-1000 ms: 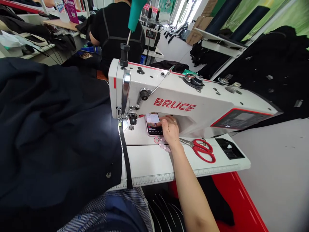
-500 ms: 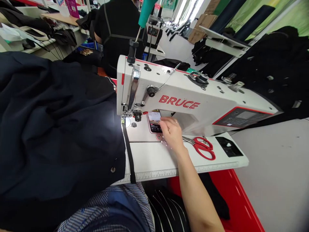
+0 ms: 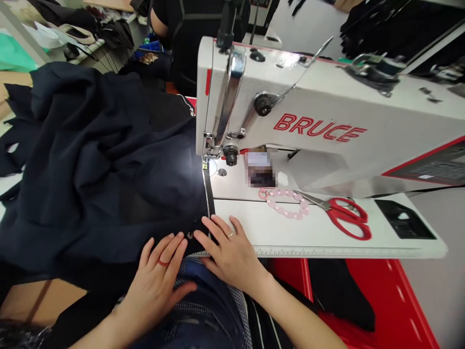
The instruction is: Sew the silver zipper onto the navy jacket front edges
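Observation:
Dark navy cloth [image 3: 109, 160] spreads over the left of the machine bed, with a zipper [image 3: 206, 194] along its right edge running under the presser foot [image 3: 205, 164]. My left hand [image 3: 160, 271] lies open at the cloth's front edge, fingers stretched out on it. Beside it, my right hand [image 3: 232, 254] is open too, its fingertips resting on the zipper strip near a small round button [image 3: 189, 235]. The sewing machine [image 3: 319, 111] stands over the zipper's far end. Whether fingertips pinch any cloth does not show.
Right of the needle lie a phone [image 3: 259, 167] with a blurred screen, a pink bead bracelet [image 3: 288, 215] and red-handled scissors [image 3: 343, 225]. A ruler strip [image 3: 327, 252] lines the table's front edge. Below is a red bin [image 3: 403, 305]. Another person [image 3: 210, 29] sits beyond the machine.
My right hand has left the phone and come down to the zipper strip. My left hand has come into view on the cloth. The camera view has moved closer to the machine.

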Tool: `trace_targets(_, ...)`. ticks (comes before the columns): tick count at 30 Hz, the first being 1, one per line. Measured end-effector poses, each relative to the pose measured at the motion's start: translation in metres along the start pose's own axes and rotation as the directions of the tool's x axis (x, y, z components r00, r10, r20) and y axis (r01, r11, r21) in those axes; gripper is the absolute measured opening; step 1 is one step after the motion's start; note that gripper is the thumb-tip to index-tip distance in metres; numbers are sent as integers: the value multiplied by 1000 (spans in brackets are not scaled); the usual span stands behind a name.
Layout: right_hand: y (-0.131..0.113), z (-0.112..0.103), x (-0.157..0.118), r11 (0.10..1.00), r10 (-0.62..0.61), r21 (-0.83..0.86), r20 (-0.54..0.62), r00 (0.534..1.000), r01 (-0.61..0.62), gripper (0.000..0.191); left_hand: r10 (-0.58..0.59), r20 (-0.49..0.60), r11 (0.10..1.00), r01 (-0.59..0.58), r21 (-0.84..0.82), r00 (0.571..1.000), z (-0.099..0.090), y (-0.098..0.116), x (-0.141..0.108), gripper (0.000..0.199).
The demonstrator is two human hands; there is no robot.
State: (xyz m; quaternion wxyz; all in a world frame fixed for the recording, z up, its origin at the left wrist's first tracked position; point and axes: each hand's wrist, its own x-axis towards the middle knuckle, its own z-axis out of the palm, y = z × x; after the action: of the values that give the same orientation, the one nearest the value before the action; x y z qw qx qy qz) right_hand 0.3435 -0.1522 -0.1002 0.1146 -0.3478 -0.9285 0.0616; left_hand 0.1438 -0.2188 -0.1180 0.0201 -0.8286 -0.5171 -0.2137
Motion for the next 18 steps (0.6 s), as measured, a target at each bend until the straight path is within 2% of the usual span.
trace_targets(2,2,2,5,1000,0,21,-71,998,2,39,-54,-87,997,59,59,995,14,-2,7,49)
trace_targets(4,5,1,12,999,-4,51,-115,993,10,32,-19,-153,997,31,72,988,19,-8,11,42)
trace_targets(6,12,-4,20,995,-56,72,-121,991,65,27,41,-176,998,-33,51,984,16,-14,13,39)
trace_targets(10,33,-18,35,957,-280,63,-66,958,284,29,85,-167,994,-95,-50,982,5,-24,15,35)
trace_targets(14,53,-28,48,920,-391,47,15,920,390,50,111,-102,983,-124,-132,989,-1,-41,24,30)
trace_targets(16,59,-29,57,910,-412,59,35,911,409,57,28,-76,988,-39,-149,997,-5,-52,33,21)
trace_targets(18,61,-27,68,908,-417,62,30,908,415,52,-148,-99,980,132,-149,984,-10,-64,44,18)
